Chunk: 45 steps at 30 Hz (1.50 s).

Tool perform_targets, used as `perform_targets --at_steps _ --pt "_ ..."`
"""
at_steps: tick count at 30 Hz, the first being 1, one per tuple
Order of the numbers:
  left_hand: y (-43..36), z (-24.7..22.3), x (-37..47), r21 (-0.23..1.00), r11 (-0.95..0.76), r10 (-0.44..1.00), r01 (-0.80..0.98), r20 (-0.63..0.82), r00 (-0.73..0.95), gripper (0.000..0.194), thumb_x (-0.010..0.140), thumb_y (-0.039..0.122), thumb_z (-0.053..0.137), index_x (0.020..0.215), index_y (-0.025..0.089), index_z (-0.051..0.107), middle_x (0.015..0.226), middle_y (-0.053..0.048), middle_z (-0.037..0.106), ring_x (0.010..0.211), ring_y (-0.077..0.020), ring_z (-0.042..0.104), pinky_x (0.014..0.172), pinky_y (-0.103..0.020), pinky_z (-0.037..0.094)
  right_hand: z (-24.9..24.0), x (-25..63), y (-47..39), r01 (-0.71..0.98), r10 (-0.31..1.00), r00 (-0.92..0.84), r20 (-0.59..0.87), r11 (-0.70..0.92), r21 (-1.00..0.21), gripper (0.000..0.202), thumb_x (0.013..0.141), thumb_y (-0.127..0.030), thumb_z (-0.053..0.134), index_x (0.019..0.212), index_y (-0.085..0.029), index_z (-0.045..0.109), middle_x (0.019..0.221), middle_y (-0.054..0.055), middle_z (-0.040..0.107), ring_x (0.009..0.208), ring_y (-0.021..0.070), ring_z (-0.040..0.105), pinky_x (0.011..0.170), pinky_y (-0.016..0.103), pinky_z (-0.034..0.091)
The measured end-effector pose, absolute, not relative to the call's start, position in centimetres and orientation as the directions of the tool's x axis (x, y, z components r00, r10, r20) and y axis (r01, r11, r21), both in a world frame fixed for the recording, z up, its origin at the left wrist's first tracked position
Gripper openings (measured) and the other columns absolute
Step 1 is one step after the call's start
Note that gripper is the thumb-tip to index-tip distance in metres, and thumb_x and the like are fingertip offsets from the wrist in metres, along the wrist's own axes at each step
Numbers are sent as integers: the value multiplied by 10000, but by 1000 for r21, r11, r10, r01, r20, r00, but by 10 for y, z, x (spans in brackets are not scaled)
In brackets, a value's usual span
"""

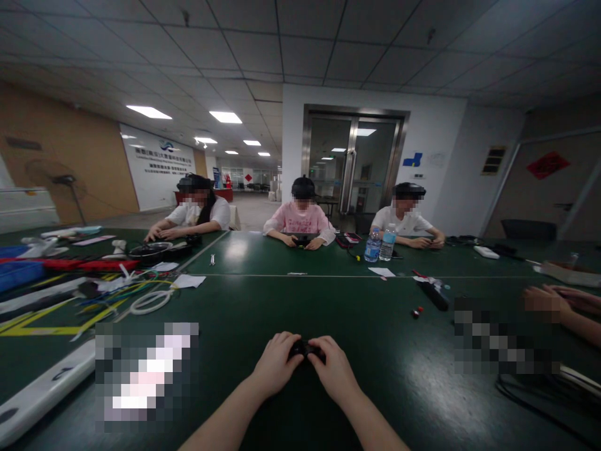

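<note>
Low in the middle of the head view, my left hand [278, 363] and my right hand [332, 368] meet over the green table [225, 382]. Between them is a small black object [306, 352], gripped from both sides with the thumbs towards me. My fingers cover much of it, so its exact kind does not show. Both hands are closed on it.
Left lie a long white device [51, 391], a white cable coil [151, 303] and a blue bin [21, 274]. Right are a black bar-shaped thing [431, 294], bottles [372, 245] and a co-worker's hands [544, 305]. Three people [300, 219] sit opposite.
</note>
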<state>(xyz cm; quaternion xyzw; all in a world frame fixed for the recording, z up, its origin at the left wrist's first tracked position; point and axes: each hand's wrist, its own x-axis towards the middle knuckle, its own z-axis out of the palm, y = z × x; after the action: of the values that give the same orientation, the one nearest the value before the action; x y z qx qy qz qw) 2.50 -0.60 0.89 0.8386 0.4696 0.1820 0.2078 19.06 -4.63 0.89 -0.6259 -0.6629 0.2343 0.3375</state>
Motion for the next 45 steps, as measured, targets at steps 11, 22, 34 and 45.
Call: perform_targets --at_steps 11,22,34,45 --pt "-8 13 24 538 -453 868 711 84 490 410 823 315 468 1222 223 482 1220 -36 513 1129 -203 448 972 -325 349 15 188 -52 675 993 24 116 69 -735 258 787 -239 480 1008 -263 612 1072 10 581 988 188 567 824 301 451" --pt "-6 10 24 546 -457 865 702 88 494 406 828 336 459 1221 238 480 1216 -31 511 1126 -206 445 961 -326 351 12 189 -50 675 992 18 126 81 -733 253 787 -225 483 1005 -265 604 1074 11 576 989 188 564 821 302 454" --pt "-5 9 23 553 -456 865 698 92 493 398 809 308 482 1200 230 492 1199 -36 513 1106 -198 451 957 -310 361 11 190 -47 607 985 89 147 64 -792 225 767 -233 494 958 -235 613 1010 34 590 922 191 582 800 304 463" --pt "-6 8 23 569 -420 880 707 64 471 426 809 331 473 1223 233 481 1243 -36 493 1141 -213 440 969 -334 354 1 200 -42 343 948 290 130 24 -939 285 796 -310 449 1047 -225 554 1064 45 635 1015 214 589 861 340 458"
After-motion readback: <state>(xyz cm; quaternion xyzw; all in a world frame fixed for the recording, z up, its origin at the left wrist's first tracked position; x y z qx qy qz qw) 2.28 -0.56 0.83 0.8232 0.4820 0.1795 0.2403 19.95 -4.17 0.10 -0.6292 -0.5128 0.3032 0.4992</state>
